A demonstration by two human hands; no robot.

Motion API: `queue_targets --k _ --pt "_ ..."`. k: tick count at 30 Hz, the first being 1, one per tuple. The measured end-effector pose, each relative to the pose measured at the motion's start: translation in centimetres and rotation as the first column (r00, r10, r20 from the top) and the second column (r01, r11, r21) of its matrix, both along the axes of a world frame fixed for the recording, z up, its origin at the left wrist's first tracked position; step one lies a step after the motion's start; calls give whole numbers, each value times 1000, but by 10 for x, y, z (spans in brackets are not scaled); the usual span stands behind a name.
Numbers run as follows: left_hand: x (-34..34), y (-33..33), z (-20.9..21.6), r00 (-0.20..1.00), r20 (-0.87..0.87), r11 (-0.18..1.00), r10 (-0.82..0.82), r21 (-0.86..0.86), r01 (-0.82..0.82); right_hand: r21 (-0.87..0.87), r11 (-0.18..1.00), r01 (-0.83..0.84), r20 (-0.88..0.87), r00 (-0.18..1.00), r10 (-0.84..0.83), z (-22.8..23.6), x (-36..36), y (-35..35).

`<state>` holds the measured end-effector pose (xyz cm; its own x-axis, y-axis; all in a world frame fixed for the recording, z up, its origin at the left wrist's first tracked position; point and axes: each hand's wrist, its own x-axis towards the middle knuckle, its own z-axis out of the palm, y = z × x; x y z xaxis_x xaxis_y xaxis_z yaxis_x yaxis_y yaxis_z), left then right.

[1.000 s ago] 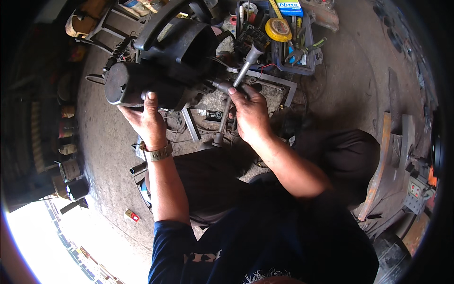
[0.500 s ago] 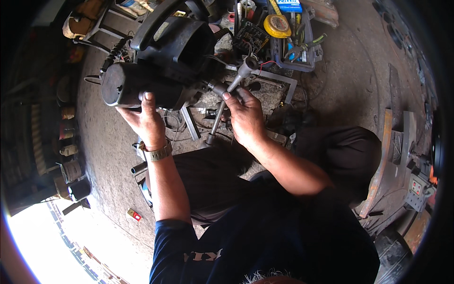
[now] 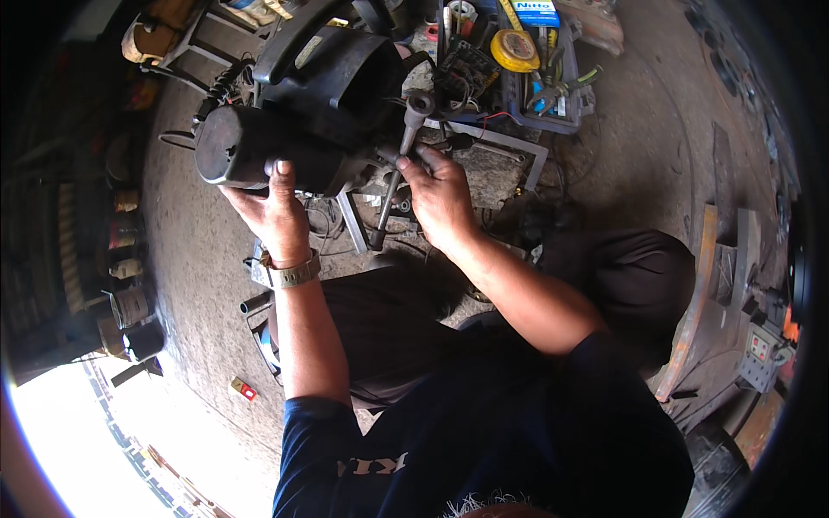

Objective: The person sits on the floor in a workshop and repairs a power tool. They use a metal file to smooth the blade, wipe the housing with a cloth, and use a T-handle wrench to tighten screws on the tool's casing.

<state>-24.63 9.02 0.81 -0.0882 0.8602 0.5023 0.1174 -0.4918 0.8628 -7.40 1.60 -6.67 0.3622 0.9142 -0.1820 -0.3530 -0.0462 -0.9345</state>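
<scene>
A black power tool (image 3: 259, 147) with a round motor housing and a loop handle lies in front of me, tilted. My left hand (image 3: 272, 211) cradles the underside of the housing, its thumb laid along the near side. At the tool's right end my right hand (image 3: 442, 197) grips a metal T-bar socket wrench (image 3: 390, 197) near its middle. The thicker socket-like end of the bar points up and away, and the thin end points down toward my knee. The wrench meets the tool's spindle area, but fingers and shadow hide the exact contact.
Beyond my right hand stands a toolbox (image 3: 570, 121) with a yellow tape measure (image 3: 515, 50) and pliers (image 3: 566, 86). A circuit board (image 3: 471, 65) lies beside it. A metal frame (image 3: 534, 168) sits beneath the work. A red and yellow small box (image 3: 243, 388) is on the floor.
The wrench's thicker upper end has swung left, and my right hand has shifted slightly left with it. My left hand keeps its hold on the housing. The whole view has shifted a little.
</scene>
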Motion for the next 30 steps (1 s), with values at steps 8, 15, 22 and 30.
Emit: queue_targets --k 8,15,22,30 --pt "-1 2 -3 1000 19 1000 -7 26 6 21 998 59 -6 998 -58 1 3 7" --pt "-1 4 -4 1000 17 1000 5 23 -5 58 996 70 -3 998 -70 -9 -3 2" --pt "-3 6 -8 999 3 999 36 33 -37 93 992 83 93 991 -92 -9 -2 5" --pt "-3 5 -7 998 -36 998 49 30 -48 58 991 117 156 980 -124 -13 -7 13"
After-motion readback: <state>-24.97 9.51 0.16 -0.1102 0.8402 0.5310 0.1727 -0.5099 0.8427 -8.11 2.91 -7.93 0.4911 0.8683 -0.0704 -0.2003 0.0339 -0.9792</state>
